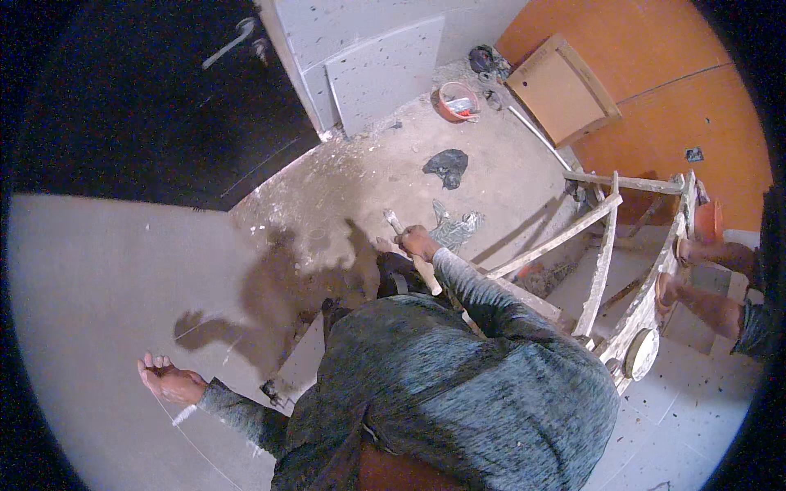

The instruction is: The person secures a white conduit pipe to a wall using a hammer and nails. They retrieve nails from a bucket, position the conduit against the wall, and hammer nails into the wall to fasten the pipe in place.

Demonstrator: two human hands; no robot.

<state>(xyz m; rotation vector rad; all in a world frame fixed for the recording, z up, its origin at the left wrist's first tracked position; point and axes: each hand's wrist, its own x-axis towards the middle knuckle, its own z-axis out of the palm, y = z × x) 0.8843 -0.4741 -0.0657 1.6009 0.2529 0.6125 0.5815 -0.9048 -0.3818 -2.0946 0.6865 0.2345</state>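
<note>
My left hand [173, 384] reaches out at the lower left, beside the grey wall [90, 327]. Its fingers are loosely bent and stretched away from the palm, and nothing shows in it. In the middle, my right hand [418, 243] is closed around a plaster-stained wooden pole [427, 277]. The pole's pale end sticks out past the knuckles, while its lower part passes behind my right sleeve. My grey-green shirt covers the lower middle of the view. Below it, dark trousers [395, 274] show in part.
A stained wooden ladder [602, 270] leans at the right, where another person's bare limbs [712, 307] reach it. On the floor lie a black plastic bag [447, 167], a clear crumpled bag [456, 227] and an orange bucket [458, 102]. A dark door [164, 106] stands upper left.
</note>
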